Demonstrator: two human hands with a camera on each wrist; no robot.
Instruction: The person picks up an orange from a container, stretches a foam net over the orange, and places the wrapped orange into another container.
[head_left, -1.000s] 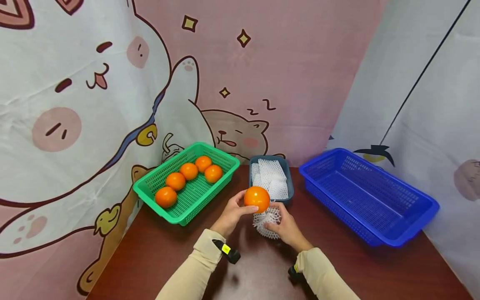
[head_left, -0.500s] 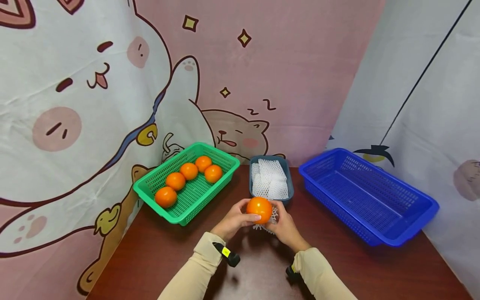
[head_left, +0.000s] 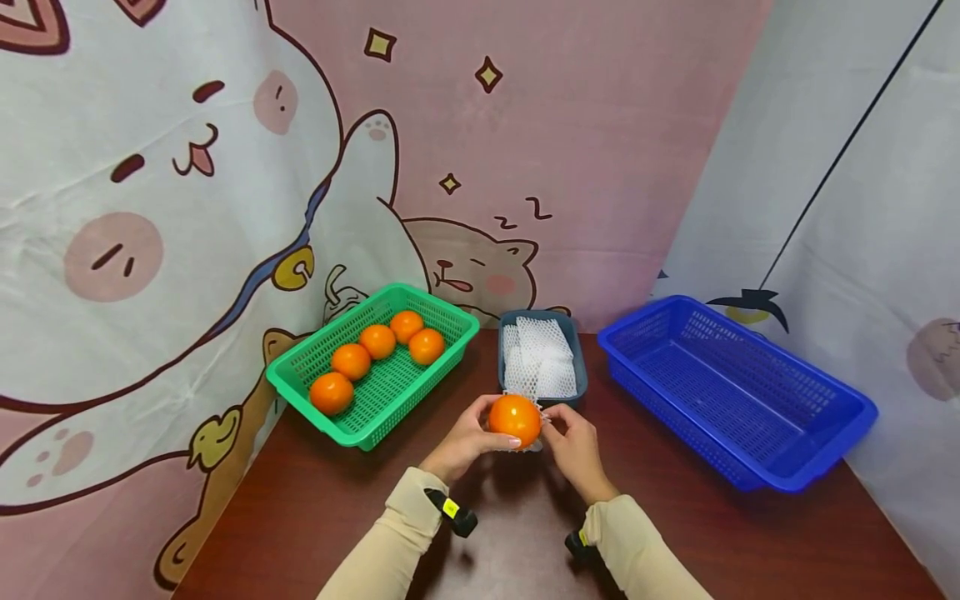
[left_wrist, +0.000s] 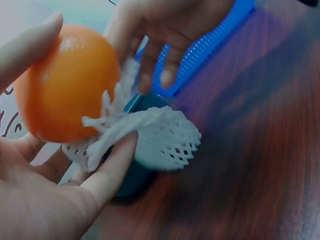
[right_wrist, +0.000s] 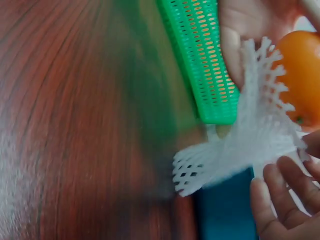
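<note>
Between my two hands is an orange (head_left: 515, 421), which my left hand (head_left: 467, 437) grips from its left side, thumb in front. A white foam net sleeve (left_wrist: 165, 137) hangs beside and under the fruit, its frayed opening spread against it; a finger of the left hand also touches the netting in the left wrist view. With thumb and fingers my right hand (head_left: 574, 448) pinches the sleeve's edge at the orange's right. Seen from the right wrist, the sleeve (right_wrist: 235, 145) is partly blurred and bent, and the orange (right_wrist: 305, 75) is apart from most of it.
Several oranges (head_left: 351, 362) lie in a green basket (head_left: 367, 435) at the left. Behind the hands, a small grey-blue basket (head_left: 580, 367) holds several white net sleeves (head_left: 543, 342). A large blue basket (head_left: 738, 400) stands at the right on the brown table (head_left: 517, 533).
The orange has come down toward the net sleeve, then shifted slightly left. My right hand has moved from holding the sleeve below the fruit to pinching its edge at the fruit's right.
</note>
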